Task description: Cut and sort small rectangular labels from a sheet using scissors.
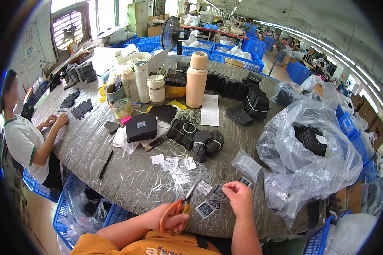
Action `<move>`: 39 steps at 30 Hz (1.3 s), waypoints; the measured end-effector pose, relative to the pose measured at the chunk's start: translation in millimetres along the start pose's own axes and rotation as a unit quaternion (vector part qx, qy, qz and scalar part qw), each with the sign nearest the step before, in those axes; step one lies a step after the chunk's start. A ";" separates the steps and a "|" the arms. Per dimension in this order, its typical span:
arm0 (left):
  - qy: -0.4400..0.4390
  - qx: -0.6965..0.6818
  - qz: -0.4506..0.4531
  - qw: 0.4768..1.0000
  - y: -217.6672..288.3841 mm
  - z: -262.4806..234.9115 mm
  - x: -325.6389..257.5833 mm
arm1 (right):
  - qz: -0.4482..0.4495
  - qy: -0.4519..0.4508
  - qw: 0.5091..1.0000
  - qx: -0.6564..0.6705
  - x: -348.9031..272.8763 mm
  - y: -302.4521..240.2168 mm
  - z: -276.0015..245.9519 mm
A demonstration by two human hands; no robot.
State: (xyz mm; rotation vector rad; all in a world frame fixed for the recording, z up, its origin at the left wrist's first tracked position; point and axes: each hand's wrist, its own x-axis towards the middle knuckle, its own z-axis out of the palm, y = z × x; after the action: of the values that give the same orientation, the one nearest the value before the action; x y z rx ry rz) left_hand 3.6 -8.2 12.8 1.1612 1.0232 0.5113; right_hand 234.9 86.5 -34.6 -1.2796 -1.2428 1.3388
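My left hand [173, 218] is closed round the orange handles of a pair of scissors [187, 199], whose blades point up and away from me. Between the fingertips of my right hand [239, 198] a small black label [220, 192] is pinched. Close below the blades lie a dark label with a pale border [205, 209] and another partly under it. A white printed label [205, 187] rests just beyond the scissors' tip. Farther off is a loose pile of white printed slips [178, 170] among thin clear scraps. One more dark label [245, 181] lies beside a clear plastic bag [247, 165].
A large clear bag [281, 170] holding black pieces stands at the right. Bundled black pieces [183, 132], a black stack [141, 127] and a peach bottle [196, 80] occupy the middle. A black pen [106, 165] lies to the left, where a co-worker [25, 136] handles dark strips.
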 end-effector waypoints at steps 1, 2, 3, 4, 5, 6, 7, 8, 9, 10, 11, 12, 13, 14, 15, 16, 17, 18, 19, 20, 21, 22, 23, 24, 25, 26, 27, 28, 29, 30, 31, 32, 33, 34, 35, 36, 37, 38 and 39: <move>0.036 0.023 -0.001 0.999 0.5 -1.4 1.6 | -0.035 0.049 0.996 -0.066 0.9 5.0 -10.2; 0.072 0.046 -0.003 0.996 0.2 -2.9 3.0 | -0.051 0.081 0.990 -0.105 3.1 13.6 -21.4; 0.079 0.039 -0.012 0.996 -1.9 -5.2 2.6 | -0.056 0.094 0.986 -0.122 4.6 18.3 -30.0; 0.078 0.037 -0.011 0.996 -2.9 -6.1 2.4 | -0.061 0.107 0.983 -0.140 4.8 21.9 -35.8; 0.074 0.034 -0.011 0.997 -3.5 -6.6 2.3 | -0.061 0.107 0.982 -0.141 3.5 24.9 -38.0; 0.070 0.032 -0.011 0.997 -4.3 -7.3 3.7 | -0.049 0.123 0.974 -0.183 2.9 25.5 -39.0; 0.068 0.030 -0.010 0.997 -5.7 -6.8 5.4 | -0.038 0.139 0.964 -0.224 2.4 25.9 -39.8; 0.062 0.031 0.001 0.998 -7.5 -5.6 7.1 | -0.038 0.140 0.964 -0.225 1.4 25.9 -39.4; 0.058 0.031 0.012 0.998 -8.4 -4.7 7.5 | -0.049 0.149 0.948 -0.276 0.1 25.8 -37.0; 0.058 0.031 0.011 0.998 -7.2 -4.3 7.7 | -0.061 0.157 0.930 -0.326 -0.8 26.0 -35.8; 0.051 0.031 0.006 0.998 -5.2 -4.1 7.7 | -0.060 0.157 0.931 -0.326 -1.3 26.7 -36.1; 0.044 0.031 0.000 0.999 -4.6 -3.9 6.9 | -0.095 0.168 0.902 -0.385 -2.4 27.6 -36.1; 0.045 0.030 -0.001 0.999 -6.2 -4.1 6.7 | -0.130 0.178 0.869 -0.443 -3.4 28.5 -36.1; 0.055 0.033 -0.002 0.998 -8.8 -4.6 7.0 | -0.129 0.177 0.869 -0.443 -4.4 29.1 -36.4; 0.065 0.036 -0.003 0.997 -10.3 -4.8 7.3 | -0.158 0.195 0.849 -0.466 -4.9 29.0 -37.0; 0.066 0.035 -0.004 0.997 -10.5 -4.7 6.7 | -0.186 0.213 0.826 -0.488 -5.6 28.7 -37.3; 0.068 0.024 0.001 0.997 -10.5 -4.7 6.1 | -0.186 0.212 0.826 -0.488 -6.9 27.6 -37.0; 0.071 0.013 0.007 0.997 -10.3 -5.1 6.0 | -0.188 0.217 0.816 -0.502 -8.3 25.3 -36.7; 0.071 0.012 0.007 0.997 -10.0 -5.6 6.2 | -0.189 0.222 0.805 -0.516 -10.2 22.7 -36.4; 0.069 0.019 0.007 0.997 -9.7 -6.2 6.7 | -0.189 0.221 0.805 -0.517 -13.5 19.9 -35.1; 0.066 0.027 0.007 0.997 -9.3 -7.0 6.8 | -0.198 0.211 0.817 -0.498 -17.8 16.4 -31.5; 0.067 0.025 0.007 0.997 -9.4 -7.8 7.2 | -0.208 0.201 0.829 -0.479 -22.4 13.3 -27.2; 0.063 0.030 0.001 0.998 -10.0 -8.6 8.2 | -0.207 0.200 0.829 -0.479 -27.6 11.2 -21.1; 0.059 0.034 -0.005 0.998 -11.1 -8.7 8.0 | -0.194 0.138 0.860 -0.452 -35.2 9.9 -12.5; 0.060 0.034 -0.007 0.998 -13.2 -8.1 8.2 | -0.180 0.076 0.885 -0.422 -41.8 9.8 -4.2; 0.062 0.025 0.004 0.998 -15.9 -7.2 8.4 | -0.160 0.039 0.891 -0.422 -46.8 10.7 3.8; 0.060 0.017 0.014 0.998 -17.4 -6.5 10.0 | -0.154 0.022 0.889 -0.432 -49.2 13.3 8.7; 0.059 0.016 0.014 0.998 -15.5 -5.5 10.2 | -0.148 0.004 0.886 -0.440 -50.7 15.9 12.0; 0.054 0.018 0.006 0.998 -11.6 -4.3 9.4 | -0.146 0.005 0.886 -0.441 -51.7 18.9 13.9; 0.051 0.019 -0.001 0.998 -9.0 -3.9 8.7 | -0.137 0.000 0.889 -0.436 -51.8 21.9 15.5; 0.051 0.020 -0.001 0.999 -8.3 -4.0 8.4 | -0.128 -0.005 0.893 -0.431 -51.8 23.5 16.4; 0.051 0.029 -0.005 0.998 -7.7 -4.3 8.3 | -0.128 -0.004 0.893 -0.431 -51.7 23.7 16.9; 0.052 0.039 -0.010 0.998 -7.6 -4.3 7.9 | -0.114 -0.007 0.900 -0.421 -51.8 23.9 17.4; 0.053 0.039 -0.010 0.998 -8.4 -4.3 7.7 | -0.100 -0.009 0.906 -0.410 -51.8 24.1 17.6; 0.054 0.032 -0.008 0.998 -9.9 -4.4 7.7 | -0.100 -0.009 0.906 -0.410 -51.3 25.4 17.3; 0.054 0.025 -0.007 0.998 -10.9 -4.3 7.5 | -0.109 -0.007 0.905 -0.411 -50.8 27.9 16.7; 0.054 0.025 -0.007 0.998 -11.1 -4.6 7.5 | -0.117 -0.005 0.904 -0.411 -50.5 29.4 15.9; 0.046 0.038 -0.007 0.998 -11.0 -5.1 7.8 | -0.118 -0.005 0.904 -0.411 -50.3 29.5 15.1; 0.037 0.050 -0.007 0.998 -10.8 -5.4 7.8 | -0.087 -0.007 0.924 -0.371 -50.1 29.7 14.2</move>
State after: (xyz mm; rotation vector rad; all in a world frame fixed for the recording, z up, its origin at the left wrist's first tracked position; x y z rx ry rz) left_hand 1.0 -3.3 -0.4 1.2300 1.1315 0.4995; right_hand 226.1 32.3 -58.8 -1.6051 -1.9256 0.7532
